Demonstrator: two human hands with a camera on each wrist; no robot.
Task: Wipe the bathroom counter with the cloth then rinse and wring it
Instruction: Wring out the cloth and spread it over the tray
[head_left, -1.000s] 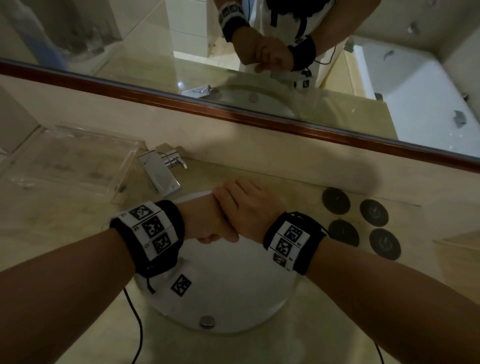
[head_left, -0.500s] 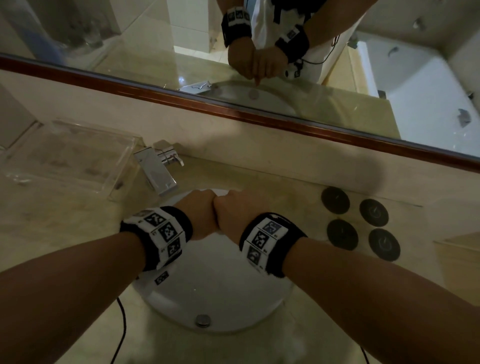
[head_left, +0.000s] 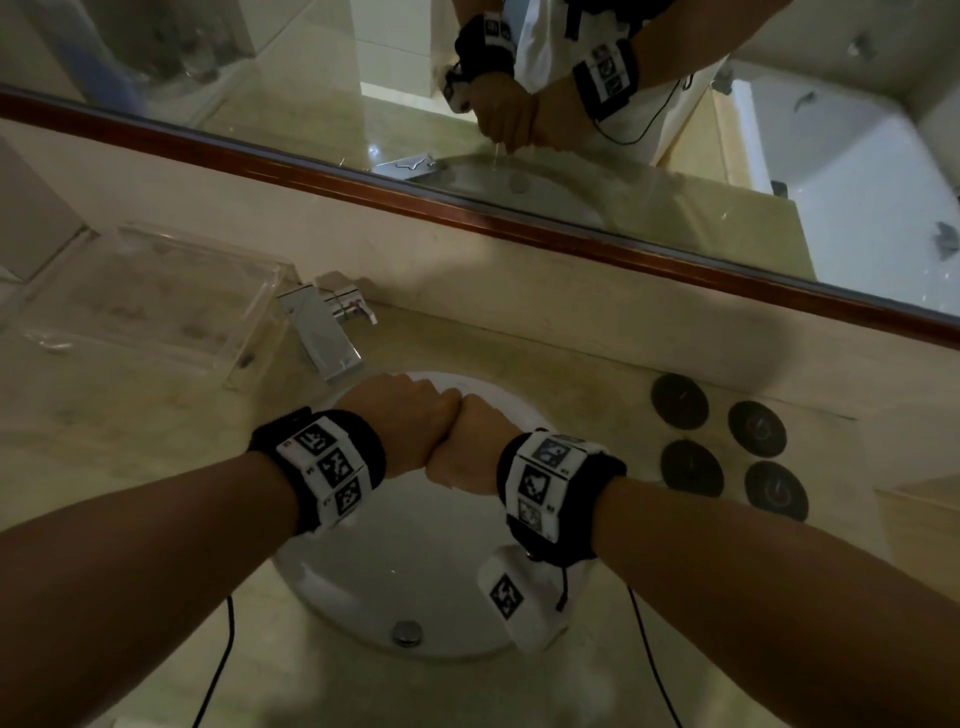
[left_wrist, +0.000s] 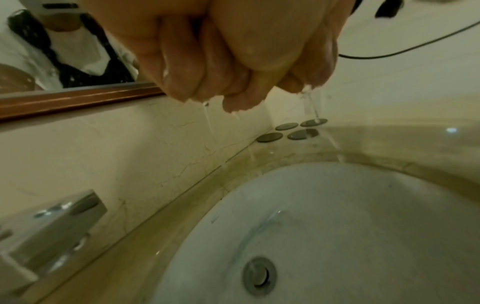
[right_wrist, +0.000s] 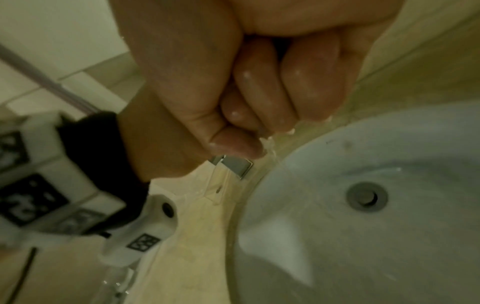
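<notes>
Head view: the left hand (head_left: 402, 421) and the right hand (head_left: 475, 447) are balled into fists and pressed knuckle to knuckle above the back half of the white sink (head_left: 363, 582), which is set into the tabletop (head_left: 597, 364) near its back edge. Both sets of fingers are curled tight. The cloth is hidden inside the fists; only tiny pale slivers at the fingertips in the wrist views may be its edges, and I cannot tell for certain.

Left wrist view: the left hand's fingers (left_wrist: 182, 61) are wet and glossy, packed side by side, and thin streams of water (left_wrist: 210, 127) fall from them toward the basin. The drain (left_wrist: 259, 275) sits in the bowl below.

Right wrist view: the right hand's fingers (right_wrist: 309, 82) are likewise wet and clenched, with water trickling off beneath them.

A chrome faucet (head_left: 330, 338) stands at the sink's back left rim. A clear tray (head_left: 140, 306) lies left of it along the tabletop's back edge. Four dark round discs (head_left: 727, 447) sit in a cluster toward the back right of the tabletop. The mirror (head_left: 571, 171) above the back edge reflects the clenched hands.
</notes>
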